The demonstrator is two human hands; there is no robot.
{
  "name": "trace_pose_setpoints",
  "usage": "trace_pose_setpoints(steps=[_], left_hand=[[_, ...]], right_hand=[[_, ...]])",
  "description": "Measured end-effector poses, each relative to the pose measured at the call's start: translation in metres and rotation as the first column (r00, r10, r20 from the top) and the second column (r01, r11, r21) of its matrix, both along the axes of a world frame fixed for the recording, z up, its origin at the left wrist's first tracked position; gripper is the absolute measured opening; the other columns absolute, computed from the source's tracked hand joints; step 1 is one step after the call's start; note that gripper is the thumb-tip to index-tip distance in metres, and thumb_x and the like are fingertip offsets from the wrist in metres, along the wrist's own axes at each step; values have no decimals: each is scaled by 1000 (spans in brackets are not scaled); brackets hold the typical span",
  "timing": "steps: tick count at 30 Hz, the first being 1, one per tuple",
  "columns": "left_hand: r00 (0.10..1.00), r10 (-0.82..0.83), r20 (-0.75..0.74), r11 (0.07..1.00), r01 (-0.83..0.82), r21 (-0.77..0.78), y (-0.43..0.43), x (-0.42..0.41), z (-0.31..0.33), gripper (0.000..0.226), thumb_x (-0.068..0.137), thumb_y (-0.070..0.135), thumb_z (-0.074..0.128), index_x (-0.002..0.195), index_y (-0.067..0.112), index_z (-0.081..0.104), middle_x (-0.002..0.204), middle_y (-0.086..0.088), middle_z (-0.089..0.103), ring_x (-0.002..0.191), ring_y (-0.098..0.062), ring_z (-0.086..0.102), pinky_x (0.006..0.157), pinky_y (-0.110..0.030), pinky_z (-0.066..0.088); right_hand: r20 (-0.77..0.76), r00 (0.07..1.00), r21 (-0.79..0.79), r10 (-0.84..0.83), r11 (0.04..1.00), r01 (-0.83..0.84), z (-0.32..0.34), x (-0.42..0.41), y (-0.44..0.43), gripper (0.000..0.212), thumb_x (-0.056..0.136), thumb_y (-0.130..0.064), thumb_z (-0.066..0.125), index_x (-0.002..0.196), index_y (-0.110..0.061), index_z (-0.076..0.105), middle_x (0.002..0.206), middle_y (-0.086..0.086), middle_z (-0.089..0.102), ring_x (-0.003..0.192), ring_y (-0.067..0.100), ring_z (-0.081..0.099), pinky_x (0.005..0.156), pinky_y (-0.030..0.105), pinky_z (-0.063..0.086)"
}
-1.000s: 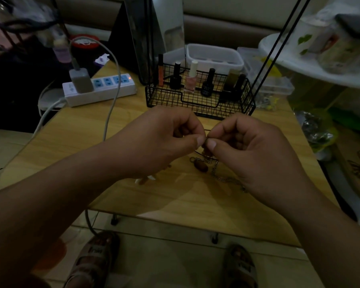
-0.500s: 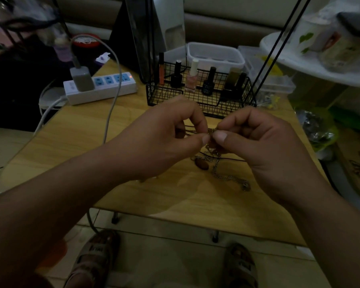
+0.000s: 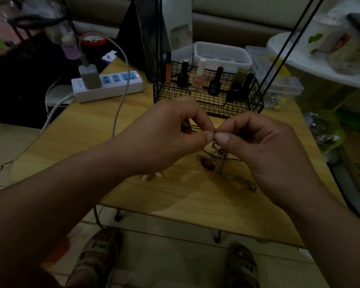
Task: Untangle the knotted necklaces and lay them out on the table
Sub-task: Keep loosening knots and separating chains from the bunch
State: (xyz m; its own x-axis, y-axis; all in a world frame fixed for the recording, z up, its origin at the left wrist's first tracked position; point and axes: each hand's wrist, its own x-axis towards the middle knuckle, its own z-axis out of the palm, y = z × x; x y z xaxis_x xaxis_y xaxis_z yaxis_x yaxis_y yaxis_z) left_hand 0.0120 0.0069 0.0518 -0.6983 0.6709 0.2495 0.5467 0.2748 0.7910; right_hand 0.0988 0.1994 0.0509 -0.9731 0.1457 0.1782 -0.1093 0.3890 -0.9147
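Above the wooden table (image 3: 87,134), my left hand (image 3: 166,138) and my right hand (image 3: 264,150) meet thumb to thumb and both pinch the knotted necklaces (image 3: 217,149). A thin chain (image 3: 235,177) hangs from the pinch and trails along the table to the right. A brown oval pendant (image 3: 208,164) lies on the table under the knot. A dark cord (image 3: 195,128) runs behind my left fingers. A pale bit (image 3: 153,176) shows under my left hand; what it is I cannot tell.
A black wire basket (image 3: 208,100) of nail polish bottles stands just behind my hands. A white power strip (image 3: 110,86) with a charger and cable lies at the back left. Plastic boxes (image 3: 222,55) sit behind the basket. The table's front edge lies above my sandalled feet.
Both hands have lifted a little with the knot, drawing more chain off the table. The pinch has stayed closed throughout.
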Motion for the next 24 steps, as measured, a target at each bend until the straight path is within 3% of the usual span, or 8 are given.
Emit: trace_pose_setpoints(steps=[2,5,8,14,18,24], left_hand=[[999,-3,42,1000,2,18,-1,0,1,2,90,31,73,92,31,72,98,10,65,79,-11,64,68,-24,53],[994,-12,110,1000,9,28,-2,0,4,1,91,32,73,91,32,73,99,-3,71,87,-34,68,76,-55,60],[991,-28,130,999,25,27,-3,-1,6,2,93,30,74,92,31,72,100,-12,73,92,-42,66,79,-65,55],[991,-36,125,999,33,29,-3,-3,2,5,93,28,72,91,32,70,100,-15,72,89,-44,66,73,-68,54],[995,-34,95,999,33,17,-1,-3,0,5,92,28,72,90,29,69,97,-7,73,88,-33,68,74,-59,56],[998,-23,61,1000,23,-1,1,-2,-1,4,90,25,70,88,27,68,95,-1,73,84,-25,67,76,-54,56]], right_hand=[[4,1000,-12,0,1000,0,0,0,0,5,87,-21,77,92,-21,74,89,2,74,86,20,70,80,36,59],[15,1000,-72,11,997,-10,-1,-1,0,14,82,-28,75,92,-19,74,90,6,73,89,28,69,82,40,59],[18,999,-124,44,991,-41,-3,-2,0,19,79,-30,74,93,-17,73,92,11,73,93,33,69,82,40,59],[9,996,-98,84,992,-82,0,-1,-1,16,80,-19,78,94,-14,72,88,6,73,84,22,71,78,29,60],[3,998,-30,66,997,-66,0,0,0,11,86,-10,78,94,-15,72,90,7,74,87,26,72,78,38,60],[-28,999,125,46,991,-42,-1,2,-2,8,90,-17,77,92,-23,71,87,2,73,80,24,70,72,47,57]])
